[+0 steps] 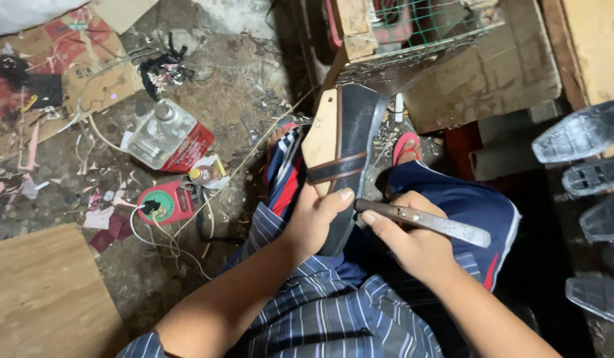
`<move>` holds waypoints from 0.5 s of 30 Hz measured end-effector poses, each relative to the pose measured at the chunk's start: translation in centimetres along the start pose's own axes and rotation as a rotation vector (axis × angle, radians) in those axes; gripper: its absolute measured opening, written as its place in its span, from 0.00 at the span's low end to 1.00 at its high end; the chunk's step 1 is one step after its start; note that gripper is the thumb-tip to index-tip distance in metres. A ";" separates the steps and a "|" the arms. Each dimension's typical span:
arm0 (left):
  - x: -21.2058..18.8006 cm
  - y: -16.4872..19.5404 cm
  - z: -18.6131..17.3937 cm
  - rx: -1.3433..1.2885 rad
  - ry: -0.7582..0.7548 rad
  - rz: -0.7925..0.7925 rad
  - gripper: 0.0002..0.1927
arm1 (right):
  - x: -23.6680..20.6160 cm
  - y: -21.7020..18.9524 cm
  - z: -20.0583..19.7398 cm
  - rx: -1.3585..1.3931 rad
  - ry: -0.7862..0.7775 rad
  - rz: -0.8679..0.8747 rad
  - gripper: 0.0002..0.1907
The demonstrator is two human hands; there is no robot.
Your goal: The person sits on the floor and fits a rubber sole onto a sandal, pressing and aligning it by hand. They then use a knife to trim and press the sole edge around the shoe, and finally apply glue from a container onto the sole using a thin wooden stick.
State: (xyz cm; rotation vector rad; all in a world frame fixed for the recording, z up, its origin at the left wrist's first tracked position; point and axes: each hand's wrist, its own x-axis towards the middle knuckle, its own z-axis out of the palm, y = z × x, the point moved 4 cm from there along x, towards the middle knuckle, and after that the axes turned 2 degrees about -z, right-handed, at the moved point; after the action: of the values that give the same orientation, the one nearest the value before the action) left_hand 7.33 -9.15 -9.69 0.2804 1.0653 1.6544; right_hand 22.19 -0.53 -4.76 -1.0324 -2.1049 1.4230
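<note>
Over the lap: both hands work on a sandal resting on the knees
Left hand: wrapped around the sandal's lower end, thumb pressed on its edge
Right hand: fist closed on a metal tool whose tip touches the sandal
Sandal: tan insole, black sole, dark strap across
Floor at left: clear bottle, red round device
Right edge: black soles

Head camera looks steeply down, close over the lap, seemingly.
</note>
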 end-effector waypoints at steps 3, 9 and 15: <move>0.1 -0.2 0.1 -0.080 0.044 -0.060 0.20 | -1.9 0.4 -0.9 0.075 0.004 0.016 0.10; 1.0 -0.7 0.2 -0.180 0.129 -0.027 0.25 | -5.3 1.6 1.9 0.086 0.086 -0.153 0.13; 1.5 -0.8 0.6 -0.087 0.169 0.078 0.25 | -4.0 2.6 2.2 0.217 0.249 -0.062 0.15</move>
State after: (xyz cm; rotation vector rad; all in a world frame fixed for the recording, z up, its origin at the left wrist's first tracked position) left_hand 7.64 -7.52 -10.45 0.1286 1.1158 1.8146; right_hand 24.20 -4.41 -7.71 -0.9925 -1.7502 1.3787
